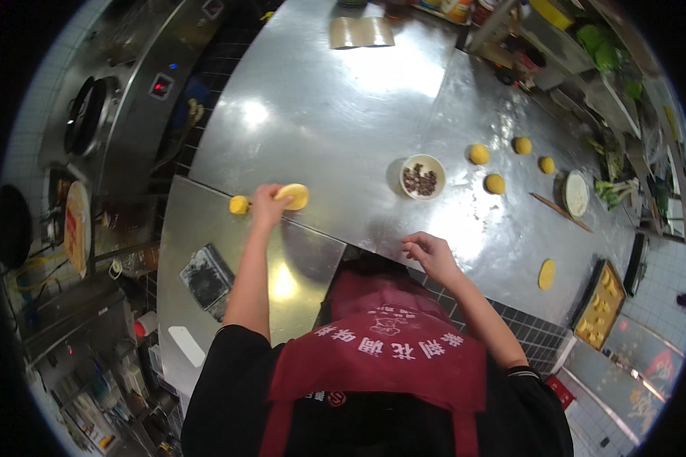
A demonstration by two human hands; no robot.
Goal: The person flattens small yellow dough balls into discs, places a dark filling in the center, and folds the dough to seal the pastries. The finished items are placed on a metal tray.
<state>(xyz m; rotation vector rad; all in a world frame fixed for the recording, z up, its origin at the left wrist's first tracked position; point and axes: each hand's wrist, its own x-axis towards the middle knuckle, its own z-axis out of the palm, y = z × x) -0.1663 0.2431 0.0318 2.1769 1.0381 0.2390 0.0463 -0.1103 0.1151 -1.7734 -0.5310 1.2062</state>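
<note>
My left hand (270,207) grips a flattened round of yellow dough (295,196) by its edge, above the steel table. Just left of that hand sits a small yellow dough ball (239,204). My right hand (431,254) hovers at the table's front edge, fingers curled, with nothing seen in it. Beyond it stands a white bowl (423,177) with dark brown chopped pieces inside. Several yellow dough balls (494,184) rest to the bowl's right. A flat oval of dough (546,274) lies alone farther right.
A thin wooden rolling pin (560,212) lies beside a bowl of white flour (577,194). At the right edge is a tray (583,337) of shaped dough pieces. A dark digital scale (207,275) and a white scraper (186,346) are at left. Two tape rolls (361,32) stand at the back.
</note>
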